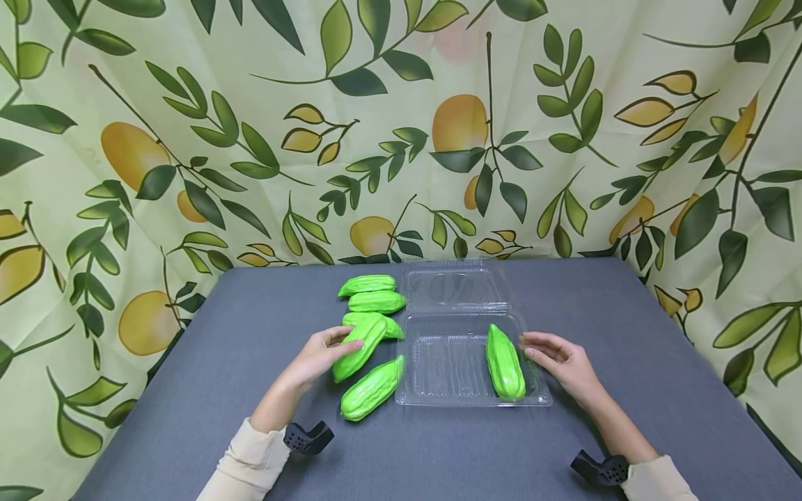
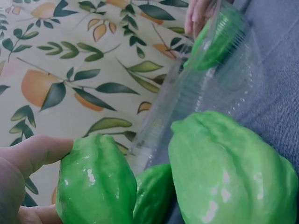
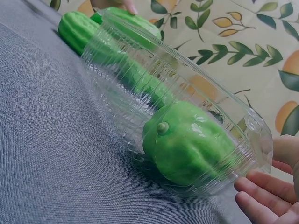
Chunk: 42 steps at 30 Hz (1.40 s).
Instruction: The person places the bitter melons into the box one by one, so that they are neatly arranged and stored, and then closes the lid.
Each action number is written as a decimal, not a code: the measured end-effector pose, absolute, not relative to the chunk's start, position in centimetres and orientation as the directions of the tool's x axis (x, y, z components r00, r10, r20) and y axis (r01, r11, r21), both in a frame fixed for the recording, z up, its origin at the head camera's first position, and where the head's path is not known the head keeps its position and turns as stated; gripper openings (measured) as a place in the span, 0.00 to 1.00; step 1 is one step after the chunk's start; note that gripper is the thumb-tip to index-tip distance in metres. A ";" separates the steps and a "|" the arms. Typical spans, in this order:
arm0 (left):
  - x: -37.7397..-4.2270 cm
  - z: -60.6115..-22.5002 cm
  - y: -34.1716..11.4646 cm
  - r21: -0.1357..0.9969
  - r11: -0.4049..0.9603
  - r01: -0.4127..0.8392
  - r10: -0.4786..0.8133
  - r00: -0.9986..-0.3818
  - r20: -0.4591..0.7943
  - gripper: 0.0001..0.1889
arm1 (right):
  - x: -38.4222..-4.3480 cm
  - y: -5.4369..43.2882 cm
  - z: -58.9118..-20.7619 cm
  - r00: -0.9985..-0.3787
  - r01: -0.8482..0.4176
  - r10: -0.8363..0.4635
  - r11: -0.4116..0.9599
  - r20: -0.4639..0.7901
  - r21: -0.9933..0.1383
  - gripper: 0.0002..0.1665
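My left hand [image 1: 319, 356] pinches a bright green, ribbed bitter gourd [image 1: 360, 348] between thumb and fingers, left of a clear plastic clamshell container [image 1: 401, 390]. Just behind it, another gourd [image 1: 393, 330] is partly covered by the held one; a nearer gourd [image 1: 372, 390] lies in front. In the left wrist view, the held gourd [image 2: 96, 182] is close by the thumb. One gourd [image 1: 505, 362] sits lengthwise at the right side of the container's base. My right hand [image 1: 564, 362] touches the container's right rim with fairly straight, loose fingers [image 3: 261, 189].
Two more gourds, a farther one [image 1: 368, 284] and a closer one [image 1: 377, 301], lie left of the container's raised-edge lid [image 1: 454, 285], which is folded back. A dark grey cloth [image 1: 263, 299] covers the table. A leaf-and-fruit patterned curtain [image 1: 388, 160] hangs behind.
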<state>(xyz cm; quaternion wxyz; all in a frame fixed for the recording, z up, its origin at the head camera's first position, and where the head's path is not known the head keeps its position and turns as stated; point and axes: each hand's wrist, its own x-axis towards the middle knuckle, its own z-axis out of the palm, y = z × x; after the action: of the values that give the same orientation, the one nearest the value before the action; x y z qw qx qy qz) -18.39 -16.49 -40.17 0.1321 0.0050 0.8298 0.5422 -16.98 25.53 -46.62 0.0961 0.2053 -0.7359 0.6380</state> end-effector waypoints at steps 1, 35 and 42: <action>-18.3 -40.1 -16.4 0.900 0.414 -0.136 0.149 -0.965 -0.214 0.31 | -17.0 25.5 -46.6 -0.897 -0.425 -0.179 0.105 0.403 -0.899 0.18; -17.4 -38.4 -14.0 0.944 0.279 -0.174 0.171 -0.959 -0.227 0.30 | -16.9 25.6 -46.9 -0.930 -0.361 -0.152 0.215 0.334 -0.907 0.20; -17.4 -38.5 -13.4 0.956 0.229 -0.182 0.193 -0.954 -0.228 0.30 | -16.9 25.6 -47.0 -0.929 -0.364 -0.151 0.208 0.338 -0.908 0.21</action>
<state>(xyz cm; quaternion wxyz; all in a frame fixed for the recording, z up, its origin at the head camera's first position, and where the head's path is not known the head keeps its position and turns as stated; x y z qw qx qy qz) -17.37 -13.44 -38.51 0.1511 0.0037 0.7691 0.6210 -16.94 25.60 -46.95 0.0880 0.1668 -0.7723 0.6067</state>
